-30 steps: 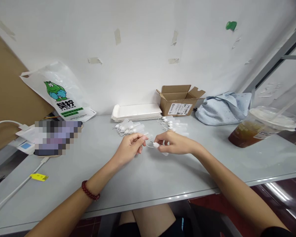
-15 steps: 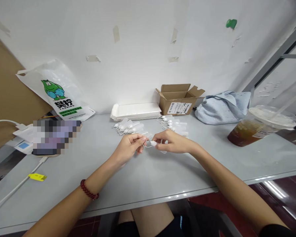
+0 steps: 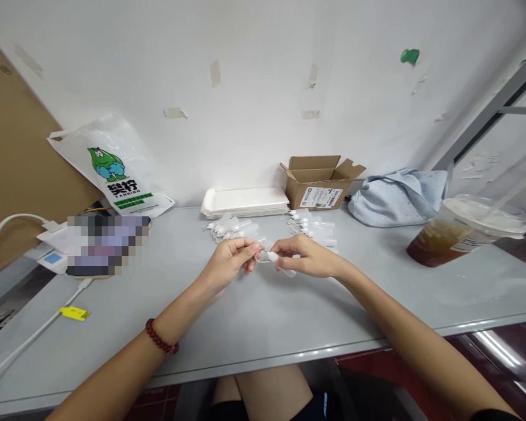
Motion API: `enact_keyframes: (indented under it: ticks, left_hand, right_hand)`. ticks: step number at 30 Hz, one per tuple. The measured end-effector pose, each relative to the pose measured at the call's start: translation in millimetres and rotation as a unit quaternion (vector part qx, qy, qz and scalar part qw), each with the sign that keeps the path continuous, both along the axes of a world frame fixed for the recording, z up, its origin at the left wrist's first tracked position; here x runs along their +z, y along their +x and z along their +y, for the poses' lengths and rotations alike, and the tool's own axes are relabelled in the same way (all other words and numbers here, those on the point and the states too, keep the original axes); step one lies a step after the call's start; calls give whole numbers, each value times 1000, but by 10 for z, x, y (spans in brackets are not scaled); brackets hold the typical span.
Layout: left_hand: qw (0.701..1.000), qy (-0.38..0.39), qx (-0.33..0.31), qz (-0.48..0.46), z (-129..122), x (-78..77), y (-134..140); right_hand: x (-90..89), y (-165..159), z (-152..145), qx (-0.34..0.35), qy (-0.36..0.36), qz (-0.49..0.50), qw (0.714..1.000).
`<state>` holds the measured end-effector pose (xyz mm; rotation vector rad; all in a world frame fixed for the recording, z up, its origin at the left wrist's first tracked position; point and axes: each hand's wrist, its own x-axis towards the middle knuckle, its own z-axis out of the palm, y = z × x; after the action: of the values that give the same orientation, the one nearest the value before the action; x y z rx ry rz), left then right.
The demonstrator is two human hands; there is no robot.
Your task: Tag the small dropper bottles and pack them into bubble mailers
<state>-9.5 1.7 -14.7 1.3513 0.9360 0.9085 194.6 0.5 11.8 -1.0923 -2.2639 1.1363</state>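
Over the middle of the table, my right hand point(image 3: 309, 255) is closed on a small translucent plastic bottle with a white cap point(image 3: 286, 271). Its clear body slants down to the right below my fingers. A thin white cord loop point(image 3: 258, 259) runs from the cap end to my left hand point(image 3: 232, 258), whose thumb and forefinger pinch it. Just behind my left hand lies a pile of similar capped bottles point(image 3: 230, 225) with cords. Behind my right hand, a second group of such bottles point(image 3: 313, 224) lies side by side, partly hidden by that hand.
A stack of white trays point(image 3: 245, 202) and an open cardboard box point(image 3: 318, 190) stand against the wall. To the right are a light blue cloth bag point(image 3: 397, 199) and a drink cup point(image 3: 447, 234). A phone point(image 3: 118, 245), cable point(image 3: 35, 336) and white plastic bag point(image 3: 118, 169) are left.
The camera view has shifted slightly, so the scene sits lower and to the right. Both hands keep their grip; more of the bottle's body shows below my right fingers.
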Motion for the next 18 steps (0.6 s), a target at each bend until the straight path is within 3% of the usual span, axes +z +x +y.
enact_keyframes:
  ticks: [12, 18]
  left_hand:
    - [1000, -17, -12, -20, -38, 40, 1]
    - [1000, 19, -2, 19, -39, 37, 16]
  right_hand:
    - [9, 15, -8, 19, -112, 70, 991]
    - [18, -1, -15, 5, -141, 75, 987]
